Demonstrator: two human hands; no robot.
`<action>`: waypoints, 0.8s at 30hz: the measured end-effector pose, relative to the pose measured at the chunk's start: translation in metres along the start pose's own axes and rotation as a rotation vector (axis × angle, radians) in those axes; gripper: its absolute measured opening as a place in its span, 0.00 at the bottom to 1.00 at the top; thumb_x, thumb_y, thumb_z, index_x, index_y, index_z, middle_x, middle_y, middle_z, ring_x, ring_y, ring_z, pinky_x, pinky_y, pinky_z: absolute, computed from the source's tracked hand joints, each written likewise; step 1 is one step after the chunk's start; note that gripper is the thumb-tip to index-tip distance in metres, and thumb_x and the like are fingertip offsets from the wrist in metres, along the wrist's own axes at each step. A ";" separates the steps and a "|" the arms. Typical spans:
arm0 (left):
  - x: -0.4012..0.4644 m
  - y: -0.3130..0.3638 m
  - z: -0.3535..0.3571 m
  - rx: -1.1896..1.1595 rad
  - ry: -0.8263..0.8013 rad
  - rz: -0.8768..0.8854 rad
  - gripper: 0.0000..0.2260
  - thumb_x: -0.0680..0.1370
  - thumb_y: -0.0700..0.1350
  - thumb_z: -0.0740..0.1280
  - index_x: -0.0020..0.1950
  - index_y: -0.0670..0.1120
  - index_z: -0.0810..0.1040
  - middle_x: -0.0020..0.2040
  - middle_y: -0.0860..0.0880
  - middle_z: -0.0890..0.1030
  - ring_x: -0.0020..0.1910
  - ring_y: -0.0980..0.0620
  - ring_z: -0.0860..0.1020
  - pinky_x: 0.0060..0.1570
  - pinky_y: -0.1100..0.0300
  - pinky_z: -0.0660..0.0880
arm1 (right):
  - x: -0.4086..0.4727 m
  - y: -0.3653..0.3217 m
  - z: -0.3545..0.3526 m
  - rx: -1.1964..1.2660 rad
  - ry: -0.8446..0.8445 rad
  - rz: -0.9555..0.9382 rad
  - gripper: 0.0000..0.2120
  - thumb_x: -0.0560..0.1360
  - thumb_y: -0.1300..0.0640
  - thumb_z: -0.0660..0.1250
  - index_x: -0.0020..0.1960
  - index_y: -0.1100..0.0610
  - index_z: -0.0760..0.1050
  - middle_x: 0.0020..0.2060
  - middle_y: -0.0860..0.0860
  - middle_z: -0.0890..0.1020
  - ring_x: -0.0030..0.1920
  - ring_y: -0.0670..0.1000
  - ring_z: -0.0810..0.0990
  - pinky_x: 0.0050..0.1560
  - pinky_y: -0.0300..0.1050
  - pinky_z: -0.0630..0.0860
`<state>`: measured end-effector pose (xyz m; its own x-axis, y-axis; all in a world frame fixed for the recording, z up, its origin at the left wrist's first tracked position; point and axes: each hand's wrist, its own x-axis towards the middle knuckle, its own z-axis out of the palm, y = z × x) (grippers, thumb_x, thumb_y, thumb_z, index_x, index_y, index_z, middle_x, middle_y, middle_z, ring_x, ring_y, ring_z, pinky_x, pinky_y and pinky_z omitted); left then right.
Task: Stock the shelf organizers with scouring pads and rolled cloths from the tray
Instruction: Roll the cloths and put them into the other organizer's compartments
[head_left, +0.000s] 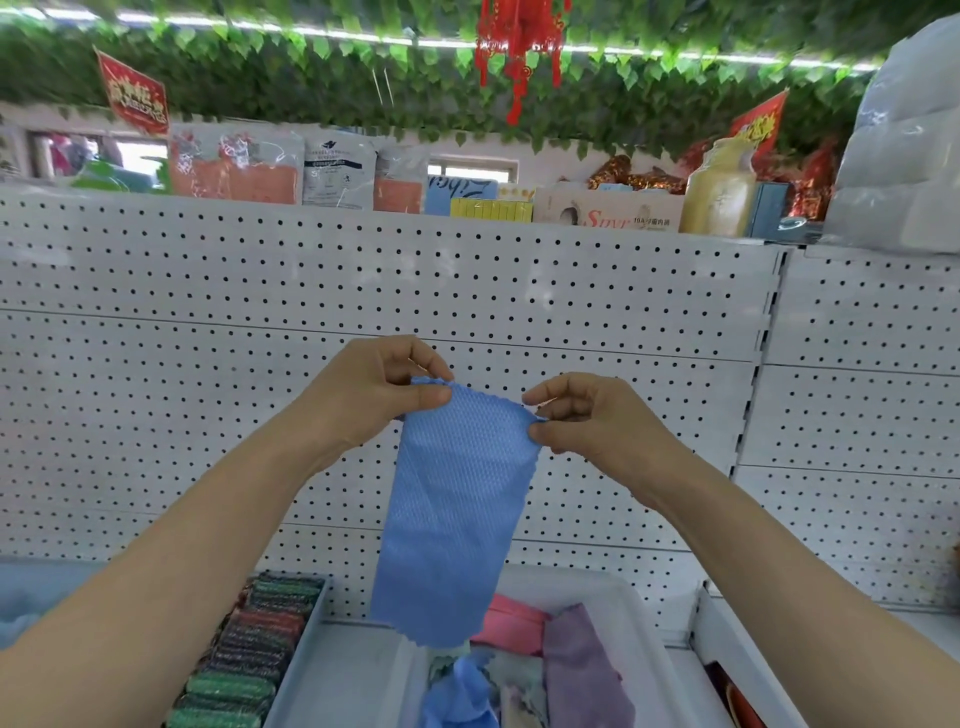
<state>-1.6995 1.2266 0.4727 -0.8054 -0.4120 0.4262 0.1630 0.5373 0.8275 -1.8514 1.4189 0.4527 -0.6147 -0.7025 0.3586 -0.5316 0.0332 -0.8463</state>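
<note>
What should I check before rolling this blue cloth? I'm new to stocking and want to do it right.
1. Both top corners held: ok, left hand and right hand each pinch the blue cloth.
2. Cloth hangs flat: ok, no folds showing.
3. Bottom edge clear of the tray: cannot tell, it hangs just over the loose cloths.
4. Scouring pads in their organizer: ok.
5. Free organizer slot for the roll: cannot tell.
</note>
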 end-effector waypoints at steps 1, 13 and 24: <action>0.000 -0.001 0.000 0.010 0.006 -0.001 0.06 0.74 0.37 0.73 0.50 0.43 0.82 0.42 0.46 0.86 0.41 0.54 0.82 0.42 0.66 0.79 | 0.001 -0.001 -0.002 -0.023 -0.003 0.010 0.11 0.72 0.67 0.73 0.50 0.54 0.83 0.39 0.51 0.84 0.37 0.45 0.79 0.45 0.40 0.79; 0.001 -0.005 0.001 0.077 0.085 0.008 0.05 0.75 0.38 0.73 0.46 0.48 0.85 0.44 0.47 0.85 0.33 0.60 0.75 0.38 0.62 0.73 | 0.009 0.003 -0.011 0.365 -0.094 0.074 0.07 0.76 0.67 0.69 0.53 0.61 0.80 0.44 0.55 0.85 0.44 0.52 0.82 0.49 0.44 0.80; -0.001 0.010 0.006 0.076 -0.225 0.151 0.08 0.78 0.32 0.66 0.47 0.42 0.81 0.43 0.53 0.83 0.38 0.57 0.77 0.42 0.63 0.75 | 0.005 -0.001 0.003 0.531 -0.380 -0.090 0.09 0.71 0.65 0.71 0.49 0.56 0.83 0.41 0.53 0.84 0.43 0.50 0.82 0.49 0.43 0.78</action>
<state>-1.7002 1.2367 0.4788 -0.8830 -0.1540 0.4433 0.2542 0.6371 0.7276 -1.8522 1.4131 0.4537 -0.2813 -0.8914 0.3552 -0.1519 -0.3242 -0.9337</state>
